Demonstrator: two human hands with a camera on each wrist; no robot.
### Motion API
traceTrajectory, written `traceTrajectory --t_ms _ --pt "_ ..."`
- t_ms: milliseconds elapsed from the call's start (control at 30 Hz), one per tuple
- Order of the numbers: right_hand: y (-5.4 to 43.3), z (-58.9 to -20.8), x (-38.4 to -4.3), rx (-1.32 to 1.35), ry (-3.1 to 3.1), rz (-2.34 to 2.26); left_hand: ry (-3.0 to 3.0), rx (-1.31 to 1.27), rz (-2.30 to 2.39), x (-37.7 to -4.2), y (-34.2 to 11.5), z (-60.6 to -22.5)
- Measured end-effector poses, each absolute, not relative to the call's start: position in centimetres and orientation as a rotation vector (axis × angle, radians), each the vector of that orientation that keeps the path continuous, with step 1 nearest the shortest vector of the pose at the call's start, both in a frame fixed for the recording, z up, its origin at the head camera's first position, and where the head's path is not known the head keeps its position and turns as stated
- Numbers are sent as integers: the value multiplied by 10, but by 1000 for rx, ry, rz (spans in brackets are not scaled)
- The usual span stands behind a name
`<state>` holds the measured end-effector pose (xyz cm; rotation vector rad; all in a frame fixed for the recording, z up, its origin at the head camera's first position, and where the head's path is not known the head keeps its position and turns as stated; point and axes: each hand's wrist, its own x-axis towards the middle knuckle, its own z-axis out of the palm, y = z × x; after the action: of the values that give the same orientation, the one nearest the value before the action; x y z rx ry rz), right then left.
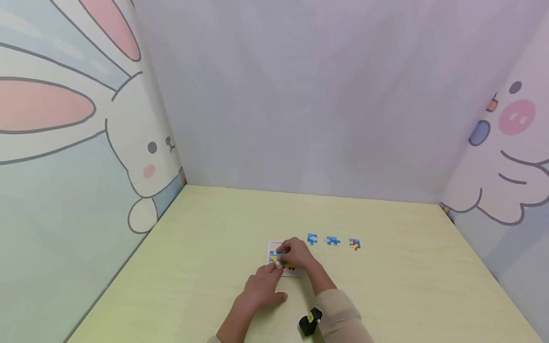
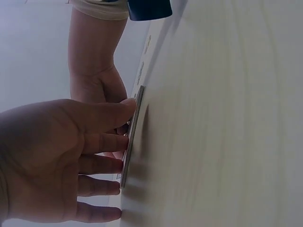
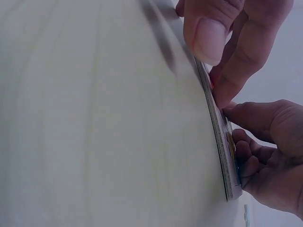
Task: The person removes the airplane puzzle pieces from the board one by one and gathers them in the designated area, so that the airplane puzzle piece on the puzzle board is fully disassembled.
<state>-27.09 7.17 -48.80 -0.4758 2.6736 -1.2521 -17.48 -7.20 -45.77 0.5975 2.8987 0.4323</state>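
Note:
A small framed jigsaw puzzle (image 1: 268,252), partly filled with blue and yellow pieces, lies on the table in the head view. My left hand (image 1: 262,287) has its straight fingers at the near left edge of the frame, thumb pointing off to the right. Over the puzzle, my right hand (image 1: 297,252) curls its fingers and thumb around a puzzle piece, mostly hidden beneath them. In the right wrist view, the puzzle board (image 3: 218,132) shows edge-on, with the right hand's fingertips (image 3: 242,150) down on its surface. Left fingertips (image 2: 120,166) meet the board's edge in the left wrist view.
Beyond the frame to the right lie three loose puzzle pieces: a blue one (image 1: 312,238), another blue one (image 1: 332,240) and a blue and yellow one (image 1: 354,244). A black wrist camera (image 1: 310,322) sits on the right forearm. Printed walls bound the table (image 1: 407,267).

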Motion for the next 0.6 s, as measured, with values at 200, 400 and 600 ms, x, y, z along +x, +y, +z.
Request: traceTrajectory --t_ms 200,400,600 --pt "73 -491 -271 -486 2675 -1261 2900 616 432 -175 -72 -461" --pt "73 -493 -271 -501 2624 -1380 2904 608 438 -175 -71 -461" --pt "77 -495 -268 -549 2573 -1548 2926 618 424 -175 -72 -460"
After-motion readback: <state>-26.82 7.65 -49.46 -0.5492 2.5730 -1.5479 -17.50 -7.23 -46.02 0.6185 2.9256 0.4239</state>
